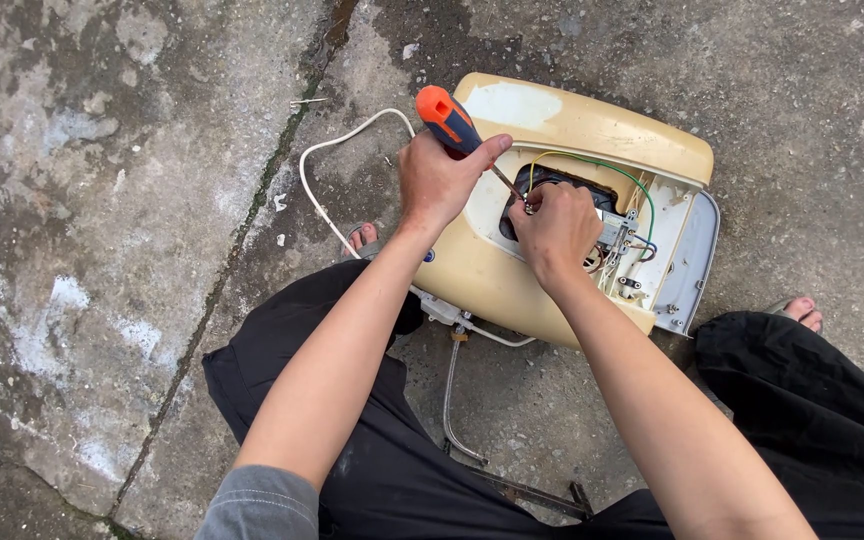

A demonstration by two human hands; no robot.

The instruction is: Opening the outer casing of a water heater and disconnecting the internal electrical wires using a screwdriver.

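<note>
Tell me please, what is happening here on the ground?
A person crouches on a concrete floor over a cream-coloured electric water heater whose end cover is open. The left hand holds a screwdriver with an orange and blue handle, its tip down in the opening. The right hand steadies something beside the tip, next to green and yellow wires. A white cord loops away to the left.

1. The ground (102,250) is rough grey concrete, mottled with pale, chalky patches, mostly toward nine o'clock.
2. A dark crack (252,215) runs from twelve o'clock down toward seven o'clock.
3. A darker, damp-looking stain (432,40) spreads near twelve o'clock.
4. Small pebbles and grit (517,440) lie scattered near six o'clock.
5. The light is even daylight, with only soft shadows.
</note>
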